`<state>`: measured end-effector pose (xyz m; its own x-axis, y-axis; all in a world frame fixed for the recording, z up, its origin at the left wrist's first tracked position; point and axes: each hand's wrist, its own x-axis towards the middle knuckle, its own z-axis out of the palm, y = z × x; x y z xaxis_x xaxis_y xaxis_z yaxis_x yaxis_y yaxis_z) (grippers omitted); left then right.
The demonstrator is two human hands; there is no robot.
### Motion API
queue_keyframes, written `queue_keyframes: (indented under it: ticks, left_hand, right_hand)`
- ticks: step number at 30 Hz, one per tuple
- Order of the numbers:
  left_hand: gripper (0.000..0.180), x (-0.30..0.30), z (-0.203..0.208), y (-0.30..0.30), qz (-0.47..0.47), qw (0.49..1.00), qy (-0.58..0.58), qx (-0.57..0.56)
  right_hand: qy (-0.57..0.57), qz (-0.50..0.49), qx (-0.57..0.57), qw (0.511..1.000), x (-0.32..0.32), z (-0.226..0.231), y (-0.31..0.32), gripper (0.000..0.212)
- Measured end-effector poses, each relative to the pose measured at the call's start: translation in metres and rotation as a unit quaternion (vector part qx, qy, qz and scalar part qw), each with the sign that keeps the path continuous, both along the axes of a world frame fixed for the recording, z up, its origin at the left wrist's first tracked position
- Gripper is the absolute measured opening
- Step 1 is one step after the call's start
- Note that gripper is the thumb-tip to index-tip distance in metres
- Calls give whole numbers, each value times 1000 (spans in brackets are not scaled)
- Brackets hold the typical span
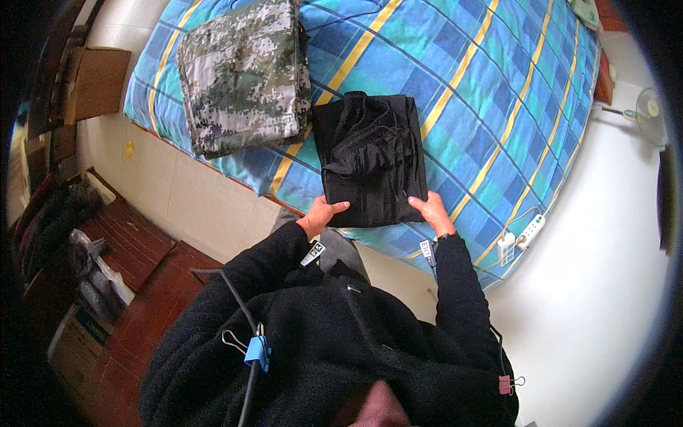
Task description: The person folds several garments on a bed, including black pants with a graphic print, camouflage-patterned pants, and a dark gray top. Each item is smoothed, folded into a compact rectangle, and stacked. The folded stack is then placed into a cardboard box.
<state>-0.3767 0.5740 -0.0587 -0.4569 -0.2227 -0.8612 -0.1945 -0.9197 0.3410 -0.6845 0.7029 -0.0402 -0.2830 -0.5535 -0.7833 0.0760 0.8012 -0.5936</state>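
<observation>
A pair of black trousers [373,188] lies folded into a flat rectangle near the bed's front edge, its gathered waist and drawstring bunched on top. At its near left corner my left hand [321,213] grips the cloth, thumb on top and fingers hidden underneath. My right hand [432,213] holds the near right corner in the same way. Just left of the trousers, and close against them, sits a folded stack of camouflage cloth [242,78] in grey, green and white.
The bed [469,135] has a blue checked cover with yellow stripes. White power strips [530,231] with cables rest at its right edge. A fan [649,110] stands far right. At left are a cardboard box [99,84] and dark red wooden furniture [153,306] with clothes on it.
</observation>
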Motion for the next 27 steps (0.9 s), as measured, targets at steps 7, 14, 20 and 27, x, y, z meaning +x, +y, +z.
queue_keyframes:
  ticks: [7,14,20,27]
  left_hand:
    - [36,-11,34,-4,23,998,-21,-54]
    - [28,25,206,-77,41,984,140,105]
    - [26,31,287,-89,77,988,96,88]
    - [21,68,334,-178,51,986,99,-123]
  right_hand:
    - [-58,-91,-31,994,33,40,-10,40]
    - [-175,-205,-227,936,27,229,-19,55]
    - [-189,-174,-251,933,43,294,-52,48]
    - [-158,-74,-301,938,77,340,-163,45]
